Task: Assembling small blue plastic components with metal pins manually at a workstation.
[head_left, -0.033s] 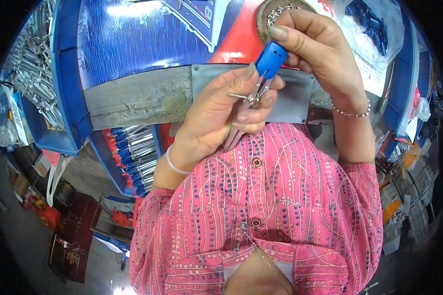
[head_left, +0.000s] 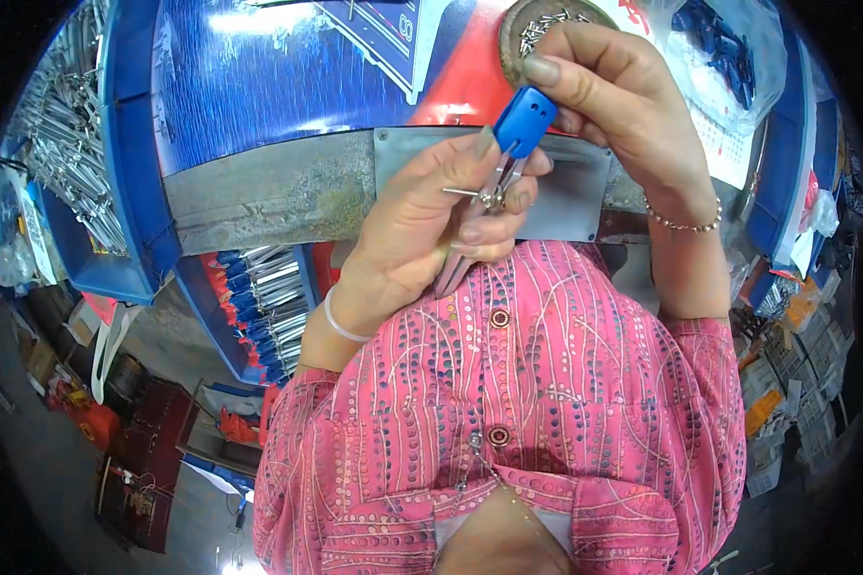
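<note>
My left hand is wrapped round a metal drawing compass with a blue plastic head. Its legs point down toward my shirt, and a thin crossbar sticks out to the left between my fingers. Two small dark holes show in the head's face. Just above and right of the head, my right hand is closed, thumb and forefinger pinched together. Whatever lies in that pinch is hidden. Its lower fingers are close by the head's right side; whether they touch it I cannot tell.
A round dish of small metal screws or rivets is behind my right hand. Blue plastic parts lie in a clear bag at far right. On the left stand a blue bin of metal legs and a tray of compasses with blue and red parts.
The compass's blue head has tipped and dropped very slightly. Both hands keep almost the same place and grip.
</note>
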`<state>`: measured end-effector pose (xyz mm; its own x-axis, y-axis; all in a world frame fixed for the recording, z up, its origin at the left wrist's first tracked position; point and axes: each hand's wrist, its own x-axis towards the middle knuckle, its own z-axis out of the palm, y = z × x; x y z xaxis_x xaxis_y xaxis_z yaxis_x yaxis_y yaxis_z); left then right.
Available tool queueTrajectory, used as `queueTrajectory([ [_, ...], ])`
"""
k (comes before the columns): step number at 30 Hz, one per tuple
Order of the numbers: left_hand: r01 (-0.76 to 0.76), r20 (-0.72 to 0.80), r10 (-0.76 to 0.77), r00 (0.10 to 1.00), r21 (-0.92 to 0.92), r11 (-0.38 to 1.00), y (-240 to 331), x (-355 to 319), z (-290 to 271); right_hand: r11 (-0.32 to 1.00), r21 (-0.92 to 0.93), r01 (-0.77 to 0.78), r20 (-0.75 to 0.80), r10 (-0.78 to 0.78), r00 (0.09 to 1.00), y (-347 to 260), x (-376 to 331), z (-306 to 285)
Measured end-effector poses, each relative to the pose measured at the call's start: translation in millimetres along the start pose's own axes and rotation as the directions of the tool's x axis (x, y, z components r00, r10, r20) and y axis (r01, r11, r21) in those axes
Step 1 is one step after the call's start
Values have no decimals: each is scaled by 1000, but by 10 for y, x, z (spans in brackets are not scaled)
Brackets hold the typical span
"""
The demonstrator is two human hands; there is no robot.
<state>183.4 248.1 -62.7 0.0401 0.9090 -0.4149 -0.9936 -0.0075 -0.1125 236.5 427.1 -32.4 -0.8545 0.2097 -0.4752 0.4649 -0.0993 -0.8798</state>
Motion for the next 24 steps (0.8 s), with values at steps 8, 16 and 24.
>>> queueTrajectory([
  [8, -7, -28, 11, 1000, 133, 991, -8, 32, 17, 979, -130, 154, 136, -136, 981, -28, -20, 12],
  [16, 44, 59, -34, 998, -165, 985, -21, 205, 24, 950, 289, 121, -77, -103, 992, 212, -13, 157],
  [24, 38, 119, -9, 993, -248, 968, -62, 320, 26, 954, 230, 193, -134, -165, 977, 194, 22, 181],
])
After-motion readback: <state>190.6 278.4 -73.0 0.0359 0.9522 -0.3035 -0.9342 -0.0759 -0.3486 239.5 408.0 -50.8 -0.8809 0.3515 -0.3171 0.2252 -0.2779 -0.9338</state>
